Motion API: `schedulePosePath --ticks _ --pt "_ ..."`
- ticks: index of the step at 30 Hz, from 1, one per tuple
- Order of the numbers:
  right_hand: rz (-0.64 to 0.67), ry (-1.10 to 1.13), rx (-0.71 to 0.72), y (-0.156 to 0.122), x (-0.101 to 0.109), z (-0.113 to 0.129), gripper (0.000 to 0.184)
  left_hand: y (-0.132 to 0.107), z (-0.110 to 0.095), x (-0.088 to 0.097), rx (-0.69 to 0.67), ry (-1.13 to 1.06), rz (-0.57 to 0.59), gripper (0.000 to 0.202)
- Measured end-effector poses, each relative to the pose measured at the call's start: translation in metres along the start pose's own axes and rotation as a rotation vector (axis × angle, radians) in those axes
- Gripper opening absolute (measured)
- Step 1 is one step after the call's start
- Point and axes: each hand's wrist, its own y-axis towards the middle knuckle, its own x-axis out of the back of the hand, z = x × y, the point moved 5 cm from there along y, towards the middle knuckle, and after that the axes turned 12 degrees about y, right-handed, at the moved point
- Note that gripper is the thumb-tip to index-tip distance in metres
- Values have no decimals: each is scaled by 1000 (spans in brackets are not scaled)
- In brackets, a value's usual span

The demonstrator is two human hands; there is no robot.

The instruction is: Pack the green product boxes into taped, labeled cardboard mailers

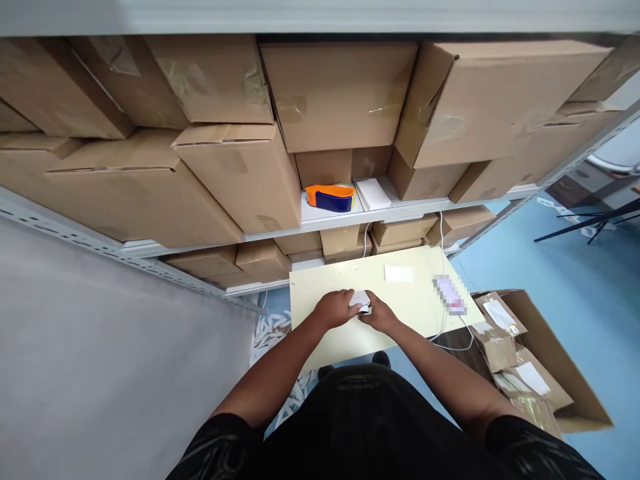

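Note:
A small white packet (pixel 361 299) lies on the pale yellow table (pixel 325 333), gripped from both sides. My left hand (pixel 334 309) curls round its left end and my right hand (pixel 379 315) pinches its right end. The two hands meet over the middle of the table. A white card (pixel 399 273) lies flat farther back on the table. A blurred pinkish thing (pixel 449 294) sits near the table's right edge, with a white cable (pixel 442 233) running up from it.
A metal shelf rack (pixel 150 250) stacked with cardboard boxes (pixel 340 93) stands behind the table. An orange and blue tape dispenser (pixel 330 197) and a white box (pixel 373 193) rest on the shelf. An open cardboard box (pixel 540 360) sits on the blue floor at right. White scraps (pixel 270 330) litter the floor at left.

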Motion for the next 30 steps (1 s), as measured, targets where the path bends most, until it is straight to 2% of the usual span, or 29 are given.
schedulePosePath --ticks 2,7,10,12,14,16,18,22,26,30 --pt "26 4 -20 0 2 1 78 5 5 5 80 22 -29 40" --pt "95 81 44 -5 1 8 65 17 33 3 550 -109 -166 39" --pt "66 100 26 -6 1 14 53 19 38 -6 660 -217 -262 41" --pt "28 56 -8 -4 2 18 45 17 35 -9 644 -249 -354 44" --pt "-4 -3 -28 -2 3 22 39 14 29 -12 565 -255 -388 37" --pt "-20 -60 -38 0 4 27 36 12 20 -17 457 -288 -339 31" --pt "-23 -130 -48 2 6 31 34 9 13 -23 401 -334 -257 36" --pt "-3 -265 -39 0 9 38 29 4 10 -28 462 -344 -188 44" --pt "24 -329 -31 -3 8 42 39 2 10 -22 437 -375 -207 45" --pt "18 -350 -80 -5 6 45 52 -5 18 -21 387 -535 -219 46"
